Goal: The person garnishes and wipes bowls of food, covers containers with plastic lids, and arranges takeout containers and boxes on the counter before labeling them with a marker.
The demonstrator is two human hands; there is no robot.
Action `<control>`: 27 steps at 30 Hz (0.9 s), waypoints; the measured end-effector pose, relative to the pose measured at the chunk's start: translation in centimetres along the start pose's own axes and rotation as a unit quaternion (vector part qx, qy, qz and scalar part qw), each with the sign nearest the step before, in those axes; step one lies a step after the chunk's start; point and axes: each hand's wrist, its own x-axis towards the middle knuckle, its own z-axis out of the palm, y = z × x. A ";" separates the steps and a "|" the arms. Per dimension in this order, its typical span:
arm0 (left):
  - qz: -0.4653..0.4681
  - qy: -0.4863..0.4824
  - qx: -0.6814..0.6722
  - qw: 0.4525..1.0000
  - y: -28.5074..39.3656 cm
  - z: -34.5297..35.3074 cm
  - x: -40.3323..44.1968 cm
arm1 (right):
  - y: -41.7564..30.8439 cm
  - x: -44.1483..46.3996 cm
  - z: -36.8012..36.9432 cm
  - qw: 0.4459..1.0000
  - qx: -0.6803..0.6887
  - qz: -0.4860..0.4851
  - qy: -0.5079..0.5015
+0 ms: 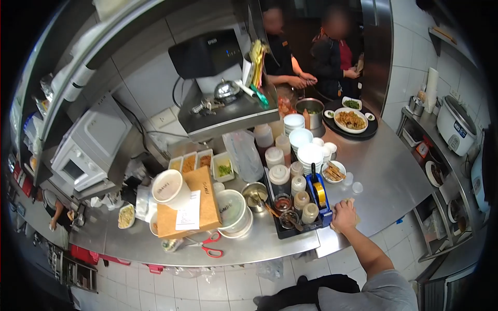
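Observation:
My right hand (344, 216) rests on the steel counter (384, 181), closed around a pale, crumpled cloth (351, 207). Just left of it stands a blue tape dispenser (319, 199) with yellow tape, at the edge of a black tray (290, 231) of sauce bottles and jars. Small clear cups (357, 187) sit beyond the hand, near a white bowl of brown sticks (333, 171). My left hand is not in view.
A cardboard box (181, 207), white tubs (233, 210) and red scissors (212, 252) lie on the left counter. Behind stand stacked bowls (309, 154) and a black platter (358, 132) with food. Two people are across the counter; another person (55, 210) is far left.

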 end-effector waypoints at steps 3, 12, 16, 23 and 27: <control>0.038 0.011 -0.022 0.999 1.7 -1.7 1.6 | 0.0 -0.5 -0.5 1.000 0.009 0.011 0.020; 0.416 -0.184 0.223 0.862 10.7 -4.3 6.3 | -3.8 -5.8 0.3 0.939 0.054 0.135 0.313; 0.473 -0.304 0.259 0.785 12.0 -7.7 1.1 | -9.0 -14.2 3.6 0.937 0.163 0.139 0.278; 0.359 -0.307 0.263 0.841 7.5 -13.2 4.1 | -20.8 -28.6 19.2 0.723 0.333 -0.170 -0.581; 0.308 -0.289 0.266 0.866 5.1 -16.1 5.7 | -21.9 -29.0 18.4 0.657 0.318 -0.240 -0.639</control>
